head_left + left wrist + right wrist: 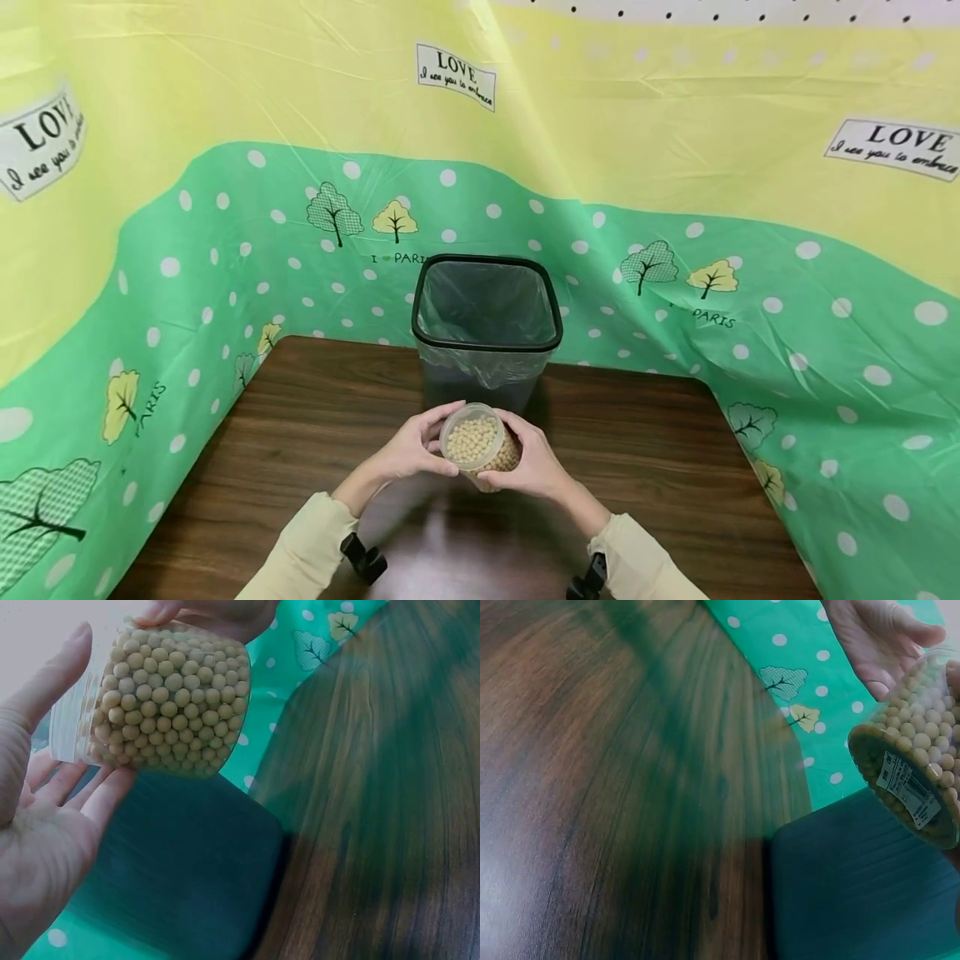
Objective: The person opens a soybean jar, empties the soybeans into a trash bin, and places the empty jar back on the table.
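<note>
Clear jar of pale balls, raised above the desk, between both hands. Long axis tilted: uncapped mouth toward left hand, base toward right hand. Left hand nearer the mouth, thumb and fingers spread about the rim; thumb contact unclear. Right grip clamped round the side. Lined bin just beyond, on desk.

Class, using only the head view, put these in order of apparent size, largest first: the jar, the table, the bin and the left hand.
1. Table
2. Bin
Not ranked: jar and left hand; they look alike in size, and the jar is partly covered.
</note>
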The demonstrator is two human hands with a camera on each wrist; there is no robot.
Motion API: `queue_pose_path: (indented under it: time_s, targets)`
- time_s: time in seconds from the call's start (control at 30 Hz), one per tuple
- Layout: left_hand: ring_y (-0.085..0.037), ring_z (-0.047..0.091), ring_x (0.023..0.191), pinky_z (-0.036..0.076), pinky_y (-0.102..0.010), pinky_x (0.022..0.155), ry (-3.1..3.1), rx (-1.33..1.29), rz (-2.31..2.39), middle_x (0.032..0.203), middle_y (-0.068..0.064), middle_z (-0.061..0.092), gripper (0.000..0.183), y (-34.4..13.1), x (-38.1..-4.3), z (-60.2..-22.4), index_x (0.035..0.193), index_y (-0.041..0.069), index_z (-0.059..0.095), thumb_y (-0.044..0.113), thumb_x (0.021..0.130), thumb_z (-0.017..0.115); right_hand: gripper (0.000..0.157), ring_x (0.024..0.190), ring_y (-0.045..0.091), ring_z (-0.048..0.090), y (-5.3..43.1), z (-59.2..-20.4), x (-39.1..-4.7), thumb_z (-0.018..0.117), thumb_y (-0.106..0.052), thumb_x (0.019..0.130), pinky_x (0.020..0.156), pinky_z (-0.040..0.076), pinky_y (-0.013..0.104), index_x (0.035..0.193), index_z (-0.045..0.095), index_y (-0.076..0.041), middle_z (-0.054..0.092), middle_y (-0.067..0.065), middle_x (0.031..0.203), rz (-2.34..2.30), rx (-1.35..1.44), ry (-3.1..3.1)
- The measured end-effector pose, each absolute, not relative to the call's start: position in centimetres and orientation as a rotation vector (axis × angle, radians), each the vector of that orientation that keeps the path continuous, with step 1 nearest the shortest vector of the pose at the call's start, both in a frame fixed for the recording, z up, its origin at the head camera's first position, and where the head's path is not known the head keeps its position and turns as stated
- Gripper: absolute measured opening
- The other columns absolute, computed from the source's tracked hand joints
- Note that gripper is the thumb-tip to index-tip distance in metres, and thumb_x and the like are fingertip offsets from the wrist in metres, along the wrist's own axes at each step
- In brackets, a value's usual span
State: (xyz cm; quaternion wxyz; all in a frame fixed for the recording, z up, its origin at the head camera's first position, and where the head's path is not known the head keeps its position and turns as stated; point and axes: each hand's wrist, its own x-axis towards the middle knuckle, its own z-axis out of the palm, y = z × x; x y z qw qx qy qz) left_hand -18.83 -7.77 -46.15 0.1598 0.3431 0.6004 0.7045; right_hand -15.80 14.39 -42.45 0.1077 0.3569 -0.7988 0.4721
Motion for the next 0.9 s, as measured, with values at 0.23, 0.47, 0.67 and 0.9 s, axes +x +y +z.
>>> queue_pose_path:
  time_s: [0.23,0.47,0.67,0.9]
  targets:
    - [-0.012,0.051,0.109,0.050,-0.027,0.081,1.790,1.025,2.005,0.132,-0.031,0.038,0.082,-7.4,-18.5,-46.5,0.137,-0.010,0.029,0.014,0.074,0.076,0.073,0.094,0.032,0.057,14.5,-42.9,-16.0,0.083,-0.004,0.055,0.084,0.045,0.023,0.118,0.049,0.011,0.058,0.022,0.109,1.359,1.101,-2.294]
    - [-0.020,0.052,0.111,0.050,-0.026,0.080,1.802,0.943,2.081,0.134,-0.030,0.036,0.080,-7.0,-17.7,-47.0,0.138,-0.008,0.028,0.010,0.075,0.074,0.072,0.092,0.032,0.057,14.3,-43.1,-15.9,0.082,-0.006,0.055,0.080,0.048,0.025,0.117,0.050,0.011,0.058,0.021,0.106,1.299,1.087,-2.267]
    - [-0.022,0.053,0.109,0.051,-0.030,0.079,1.755,0.924,2.085,0.133,-0.032,0.037,0.082,-7.2,-18.3,-46.7,0.136,-0.010,0.030,0.013,0.072,0.077,0.074,0.093,0.031,0.058,14.6,-43.5,-16.4,0.083,-0.007,0.054,0.081,0.048,0.027,0.118,0.050,0.010,0.058,0.020,0.107,1.288,1.062,-2.298]
    - [-0.014,0.053,0.111,0.050,-0.034,0.083,1.603,1.066,2.009,0.132,-0.038,0.031,0.085,-8.6,-19.6,-46.6,0.133,-0.019,0.023,0.013,0.074,0.076,0.078,0.098,0.018,0.057,15.8,-46.1,-17.3,0.085,-0.020,0.058,0.079,0.048,0.025,0.124,0.049,-0.001,0.059,0.011,0.113,1.352,1.073,-2.366]
